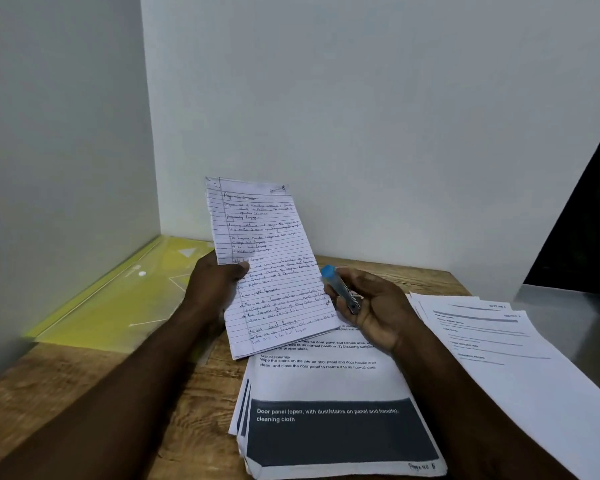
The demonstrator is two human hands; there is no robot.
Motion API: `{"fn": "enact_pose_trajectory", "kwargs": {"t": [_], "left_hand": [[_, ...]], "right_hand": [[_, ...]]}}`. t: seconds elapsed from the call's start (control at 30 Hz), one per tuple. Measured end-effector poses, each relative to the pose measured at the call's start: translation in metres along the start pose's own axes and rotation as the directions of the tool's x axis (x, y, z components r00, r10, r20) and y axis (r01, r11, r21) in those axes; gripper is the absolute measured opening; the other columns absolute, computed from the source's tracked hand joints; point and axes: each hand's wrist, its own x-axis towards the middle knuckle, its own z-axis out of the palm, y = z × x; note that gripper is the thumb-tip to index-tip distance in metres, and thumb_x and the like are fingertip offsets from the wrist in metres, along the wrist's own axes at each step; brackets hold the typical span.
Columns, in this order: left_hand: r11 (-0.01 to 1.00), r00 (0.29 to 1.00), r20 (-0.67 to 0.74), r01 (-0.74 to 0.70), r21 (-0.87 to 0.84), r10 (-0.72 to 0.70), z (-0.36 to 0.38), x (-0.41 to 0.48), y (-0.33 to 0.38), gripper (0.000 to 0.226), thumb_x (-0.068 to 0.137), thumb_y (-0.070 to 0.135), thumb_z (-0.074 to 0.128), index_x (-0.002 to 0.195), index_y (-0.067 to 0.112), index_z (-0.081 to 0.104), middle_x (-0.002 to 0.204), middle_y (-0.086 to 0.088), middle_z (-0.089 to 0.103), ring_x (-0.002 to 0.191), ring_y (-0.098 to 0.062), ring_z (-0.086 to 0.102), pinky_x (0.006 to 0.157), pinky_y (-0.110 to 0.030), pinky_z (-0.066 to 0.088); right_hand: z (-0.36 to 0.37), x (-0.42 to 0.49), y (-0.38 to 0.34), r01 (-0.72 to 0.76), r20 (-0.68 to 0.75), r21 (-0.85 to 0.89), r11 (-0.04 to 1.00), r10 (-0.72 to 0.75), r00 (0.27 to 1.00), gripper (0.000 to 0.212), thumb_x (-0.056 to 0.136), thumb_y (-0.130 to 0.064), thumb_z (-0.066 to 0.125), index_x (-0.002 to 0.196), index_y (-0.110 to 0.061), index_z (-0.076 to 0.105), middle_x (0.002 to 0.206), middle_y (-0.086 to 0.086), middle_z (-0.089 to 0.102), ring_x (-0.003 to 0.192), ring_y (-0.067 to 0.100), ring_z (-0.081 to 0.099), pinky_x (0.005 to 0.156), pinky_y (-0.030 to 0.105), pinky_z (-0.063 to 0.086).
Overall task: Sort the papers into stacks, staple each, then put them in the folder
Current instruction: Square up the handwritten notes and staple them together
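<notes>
Head camera, nearest first: a stack of white printed sheets with a dark grey band across the lower part (326, 382) lies flat on the brown wood-grain table (187, 393), its edges slightly fanned. Above its far end the person's two hands work in the air. The left hand (215, 285) pinches a thin sheaf of lined, handwritten notebook pages (267, 244) by its left long edge, thumb on the front and fingers behind, holding it raised and tilted off the table. The right hand (371, 306) is curled around a small metal stapler with a blue end (340, 289), and the blue end points up and left towards the sheaf. The stapler sits just beside the sheaf's right long edge, about halfway down, while the sheaf's long axis runs up and away to its top corners, well clear of the stapler's mouth. So the stapling looks to turn on bringing a top corner and the stapler together, the right hand being the nearer one to that edge. Whether paper is already between the stapler's arms cannot be told. Further right a second spread of white printed sheets (499, 341) rests on the table, and farthest left a translucent yellow plastic folder (118, 299) lies flat against the white wall corner.
</notes>
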Motion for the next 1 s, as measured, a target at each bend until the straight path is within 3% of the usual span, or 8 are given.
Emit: {"fn": "enact_pose_trajectory", "kwargs": {"t": [0.17, 0.27, 0.33, 0.47, 0.57, 0.7, 0.8, 1.0], "left_hand": [[0.999, 1.000, 0.011, 0.021, -0.038, -0.020, 0.001, 0.000, -0.002, 0.044, 0.095, -0.018, 0.051, 0.129, 0.005, 0.067, 0.118, -0.004, 0.077, 0.099, -0.017, 0.078, 0.070, -0.025, 0.062], [1.000, 1.000, 0.017, 0.013, -0.020, -0.012, 0.001, -0.001, -0.001, 0.043, 0.096, -0.017, 0.052, 0.129, 0.006, 0.067, 0.116, -0.001, 0.077, 0.095, -0.013, 0.079, 0.075, -0.029, 0.064], [1.000, 1.000, 0.007, 0.021, -0.017, -0.021, 0.003, -0.002, 0.000, 0.042, 0.095, -0.018, 0.051, 0.125, 0.007, 0.068, 0.108, 0.003, 0.079, 0.089, -0.011, 0.079, 0.068, -0.027, 0.064], [1.000, 1.000, 0.026, 0.018, -0.022, -0.018, 0.005, -0.006, 0.004, 0.043, 0.096, -0.020, 0.049, 0.127, 0.004, 0.065, 0.105, 0.005, 0.077, 0.084, -0.007, 0.078, 0.062, -0.019, 0.060], [0.998, 0.999, 0.033, 0.033, -0.045, -0.031, 0.003, -0.004, 0.004, 0.043, 0.095, -0.020, 0.049, 0.128, 0.003, 0.065, 0.107, 0.002, 0.079, 0.093, -0.014, 0.079, 0.065, -0.022, 0.061], [0.999, 0.999, 0.023, 0.046, -0.028, -0.046, 0.004, -0.005, 0.006, 0.042, 0.094, -0.021, 0.049, 0.127, 0.000, 0.064, 0.106, -0.001, 0.076, 0.089, -0.012, 0.078, 0.062, -0.020, 0.060], [0.999, 0.999, 0.028, 0.038, -0.007, -0.038, 0.005, -0.007, 0.010, 0.041, 0.095, -0.023, 0.048, 0.127, -0.001, 0.062, 0.088, 0.010, 0.079, 0.076, -0.002, 0.077, 0.058, -0.015, 0.057], [0.999, 0.999, 0.021, 0.038, 0.017, -0.038, 0.004, -0.006, 0.008, 0.041, 0.097, -0.020, 0.050, 0.135, -0.008, 0.060, 0.103, -0.001, 0.070, 0.070, 0.002, 0.075, 0.057, -0.013, 0.056]], "right_hand": [[0.004, 0.004, 0.001, 0.083, -0.100, 0.091, 0.992, -0.074, 0.992, 0.038, 0.086, 0.004, 0.070, 0.123, -0.001, 0.067, 0.114, 0.026, 0.076, 0.086, 0.029, 0.075, 0.064, 0.029, 0.063], [0.003, 0.004, -0.001, 0.075, -0.124, 0.196, 0.978, -0.051, 0.991, 0.022, 0.094, 0.011, 0.060, 0.114, 0.004, 0.067, 0.096, 0.019, 0.078, 0.077, 0.025, 0.078, 0.065, 0.031, 0.065], [0.002, 0.005, -0.003, 0.070, -0.144, 0.213, 0.975, -0.039, 0.989, 0.018, 0.096, 0.013, 0.058, 0.110, 0.008, 0.067, 0.105, 0.021, 0.075, 0.081, 0.026, 0.078, 0.065, 0.032, 0.065], [-0.004, 0.007, -0.002, 0.061, -0.111, 0.066, 0.996, -0.054, 0.992, 0.019, 0.090, 0.018, 0.063, 0.105, 0.007, 0.066, 0.107, 0.024, 0.071, 0.102, 0.032, 0.070, 0.082, 0.034, 0.066], [-0.002, 0.005, 0.004, 0.069, -0.079, -0.139, 0.988, -0.080, 0.994, 0.023, 0.090, 0.020, 0.064, 0.105, 0.003, 0.065, 0.094, 0.016, 0.071, 0.092, 0.028, 0.072, 0.088, 0.038, 0.064], [0.002, 0.006, 0.011, 0.161, -0.075, -0.431, 0.888, -0.213, 0.974, 0.024, 0.088, 0.016, 0.070, 0.104, -0.001, 0.064, 0.103, 0.016, 0.072, 0.094, 0.027, 0.075, 0.087, 0.043, 0.063], [0.003, 0.008, 0.012, 0.217, -0.091, -0.444, 0.870, -0.284, 0.954, 0.019, 0.095, 0.012, 0.066, 0.104, -0.004, 0.062, 0.094, 0.014, 0.071, 0.084, 0.027, 0.077, 0.076, 0.039, 0.064], [-0.002, 0.008, 0.002, 0.166, -0.164, -0.220, 0.961, -0.205, 0.965, 0.012, 0.101, 0.005, 0.060, 0.111, 0.001, 0.067, 0.085, 0.016, 0.067, 0.076, 0.026, 0.073, 0.072, 0.037, 0.065]]}}
